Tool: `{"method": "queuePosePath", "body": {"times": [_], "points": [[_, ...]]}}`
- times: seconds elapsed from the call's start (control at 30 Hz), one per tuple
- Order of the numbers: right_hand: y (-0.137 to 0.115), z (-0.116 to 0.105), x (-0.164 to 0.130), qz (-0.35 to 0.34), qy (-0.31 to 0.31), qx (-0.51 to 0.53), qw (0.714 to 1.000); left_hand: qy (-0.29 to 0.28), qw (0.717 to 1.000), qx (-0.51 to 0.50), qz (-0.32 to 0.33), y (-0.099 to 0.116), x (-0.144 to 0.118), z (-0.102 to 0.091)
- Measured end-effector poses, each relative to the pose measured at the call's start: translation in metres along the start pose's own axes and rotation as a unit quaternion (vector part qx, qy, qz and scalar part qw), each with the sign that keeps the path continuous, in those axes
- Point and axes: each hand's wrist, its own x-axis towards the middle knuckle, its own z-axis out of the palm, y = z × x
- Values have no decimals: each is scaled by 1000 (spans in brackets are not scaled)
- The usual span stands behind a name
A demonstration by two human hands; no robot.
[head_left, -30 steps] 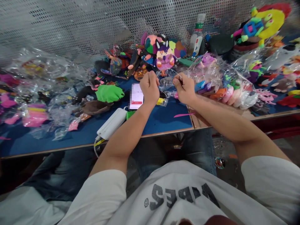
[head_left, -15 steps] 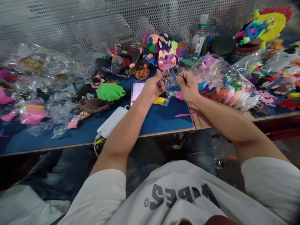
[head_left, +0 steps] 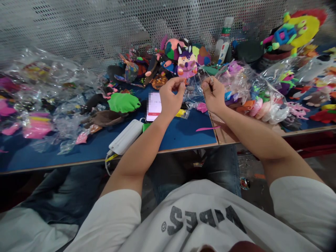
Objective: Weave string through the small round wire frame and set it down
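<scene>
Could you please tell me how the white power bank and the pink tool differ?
The white power bank is a thick block; the pink tool is a slim strip. The power bank has a cable attached; the tool has none. Both lie on the tabletop.

Your single view comes from the camera on your head, facing forward and steeply down. Nearest the lens, your white fabric T-shirt with dark lettering (head_left: 204, 220) fills six o'clock. Your bare left forearm (head_left: 147, 145) enters from seven o'clock, your bare right forearm (head_left: 249, 134) from four. Farther off, your left hand (head_left: 172, 96) lies toward twelve o'clock from centre, your right hand (head_left: 214, 93) toward two. The long blue-topped table (head_left: 181, 136) spans nine to three; the grey perforated metal panel (head_left: 86, 31) stands behind at eleven.
</scene>
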Motion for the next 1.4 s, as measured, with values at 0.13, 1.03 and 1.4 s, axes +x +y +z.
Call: {"method": "queuePosePath", "body": {"times": [0.13,1.03,1.4], "points": [[7,1,1,-11,-7,-21,1000,-37,997,50,54,-31,8,0],[10,4,7,40,-38,42,998,-89,994,-57,-12,-33,9,7],[16,3,9,37,-10,35,999,-30,993,-102,-46,-34,11,6]]}}
